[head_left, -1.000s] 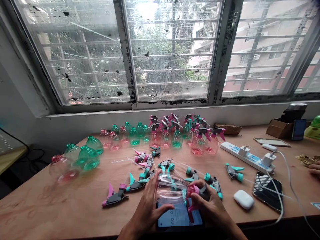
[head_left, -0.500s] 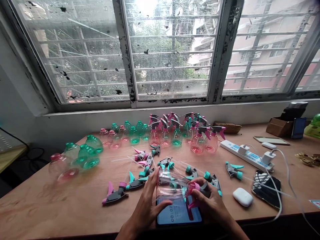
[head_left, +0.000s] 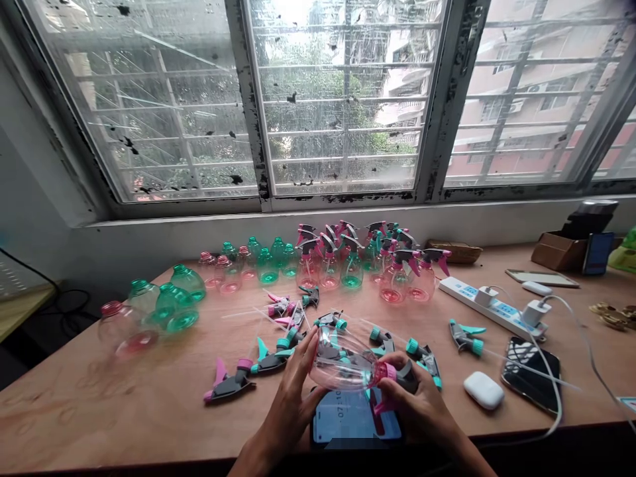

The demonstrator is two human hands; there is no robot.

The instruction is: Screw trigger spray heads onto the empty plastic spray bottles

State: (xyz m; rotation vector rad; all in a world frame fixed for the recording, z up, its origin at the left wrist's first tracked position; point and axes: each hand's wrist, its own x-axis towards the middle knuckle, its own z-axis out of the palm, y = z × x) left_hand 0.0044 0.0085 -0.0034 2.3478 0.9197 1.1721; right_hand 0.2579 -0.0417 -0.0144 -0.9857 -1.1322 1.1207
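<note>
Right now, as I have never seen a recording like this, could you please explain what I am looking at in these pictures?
There is no machine here: these are a person's two bare hands, filmed by one camera worn on the head, looking forward and down. The left hand grips the body of a clear pinkish bottle held sideways; the right hand holds the pink-collared spray head at its neck. Beneath them a phone lies on the wooden table. Around lie loose spray heads, capless green bottles to the left, bottles with spray heads on by the window, and a power strip, a white case and a second phone to the right.
</note>
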